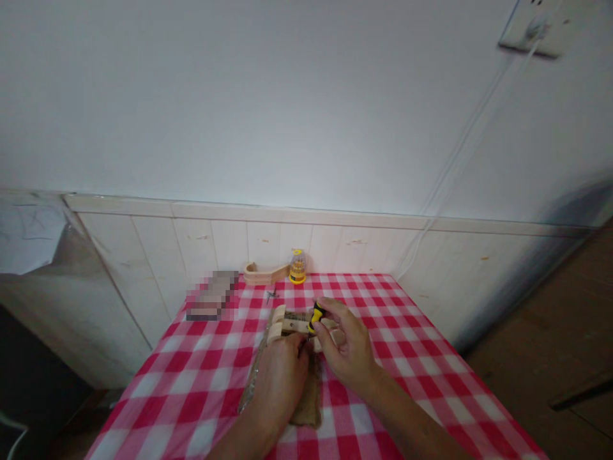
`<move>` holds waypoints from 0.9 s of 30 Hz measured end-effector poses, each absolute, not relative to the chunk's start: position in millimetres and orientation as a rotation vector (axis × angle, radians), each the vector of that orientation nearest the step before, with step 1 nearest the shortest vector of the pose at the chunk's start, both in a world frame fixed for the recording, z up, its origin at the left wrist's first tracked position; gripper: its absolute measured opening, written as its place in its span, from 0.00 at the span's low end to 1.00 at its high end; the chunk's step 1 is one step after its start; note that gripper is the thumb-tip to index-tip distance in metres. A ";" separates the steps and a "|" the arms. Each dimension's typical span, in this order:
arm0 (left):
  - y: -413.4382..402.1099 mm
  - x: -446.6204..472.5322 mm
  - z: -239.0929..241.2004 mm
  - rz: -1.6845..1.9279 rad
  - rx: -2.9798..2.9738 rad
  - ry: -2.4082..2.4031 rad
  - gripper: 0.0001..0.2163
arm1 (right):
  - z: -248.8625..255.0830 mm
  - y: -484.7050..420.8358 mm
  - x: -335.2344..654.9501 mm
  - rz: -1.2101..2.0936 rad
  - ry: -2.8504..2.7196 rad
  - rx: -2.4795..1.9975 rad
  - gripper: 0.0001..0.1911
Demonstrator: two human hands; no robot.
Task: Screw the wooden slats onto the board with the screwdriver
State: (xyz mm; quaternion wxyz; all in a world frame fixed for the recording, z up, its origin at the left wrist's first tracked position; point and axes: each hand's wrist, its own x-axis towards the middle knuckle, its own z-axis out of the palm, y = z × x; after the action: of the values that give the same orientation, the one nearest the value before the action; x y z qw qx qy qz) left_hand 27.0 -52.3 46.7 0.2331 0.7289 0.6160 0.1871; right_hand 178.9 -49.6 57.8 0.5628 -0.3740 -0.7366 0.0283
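My right hand (345, 342) is closed around a yellow and black screwdriver (316, 317), tip pointing down at a small wooden piece (286, 324). My left hand (280, 377) rests curled on that wooden piece and on the brown mat (309, 409) under it, pressing it to the table. The wooden piece has pale rounded parts at its left end. Both forearms come in from the bottom edge.
The table has a red and white checked cloth (393, 358) and stands against a white panelled wall. At the back lie a curved wooden part (261, 273), a yellow bit holder (297, 267), a small dark screw (272, 294) and a blurred-out object (211, 296). A cable hangs from a wall socket (531, 29).
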 end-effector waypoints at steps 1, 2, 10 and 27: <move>-52.4 27.0 46.3 0.521 2.000 1.693 0.12 | 57.1 -50.3 178.7 0.085 -1.736 -0.885 0.22; -52.6 27.1 46.1 0.528 2.001 1.696 0.12 | 56.1 -50.5 178.6 0.106 -1.736 -0.891 0.22; -54.1 27.1 48.3 0.576 2.022 1.677 0.12 | 50.1 -44.8 179.3 0.161 -1.702 -0.909 0.21; -52.9 28.6 51.1 0.480 2.021 1.723 0.11 | 55.1 -46.6 177.3 0.126 -1.677 -0.923 0.17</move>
State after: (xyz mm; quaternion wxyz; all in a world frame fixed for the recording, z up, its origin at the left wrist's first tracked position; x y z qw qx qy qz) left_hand 28.6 -52.9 51.1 0.2195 0.7306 0.6228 0.1736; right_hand 177.3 -46.6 55.1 0.5743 -0.3937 -0.7157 0.0539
